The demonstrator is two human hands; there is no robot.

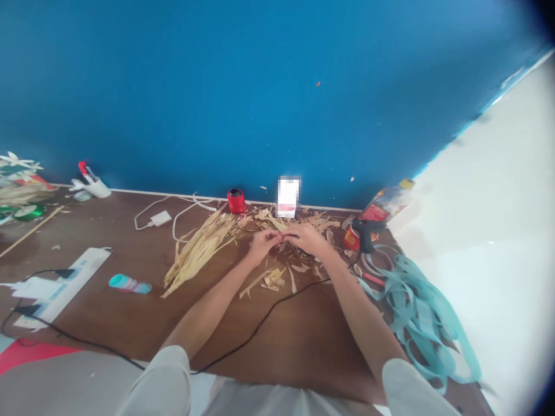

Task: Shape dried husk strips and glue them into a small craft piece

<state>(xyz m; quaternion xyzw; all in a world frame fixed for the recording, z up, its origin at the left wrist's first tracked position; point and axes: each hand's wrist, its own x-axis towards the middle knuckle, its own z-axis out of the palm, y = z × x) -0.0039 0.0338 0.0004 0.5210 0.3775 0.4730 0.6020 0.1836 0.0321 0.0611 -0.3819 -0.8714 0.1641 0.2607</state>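
Over a scatter of dry corn husk scraps (299,267), my left hand (262,244) and my right hand (305,237) meet with fingertips together. Both are closed in a pinch; whatever lies between the fingers is too small and hidden to name. Beside my left hand lies a bundle of long, pale yellow dried husks (200,245). A crumpled yellow husk piece (274,279) rests on the table just below the hands. Behind them, a bright, pixelated upright panel (288,196) stands by the wall.
On the brown table (299,329), a black cord (255,334) runs under my right arm. A black glue gun (367,233), bottle (387,202) and turquoise ribbon (427,312) are on the right. Leftward are a red spool (236,201), charger (161,218), blue tube (130,283) and power strip (76,280).
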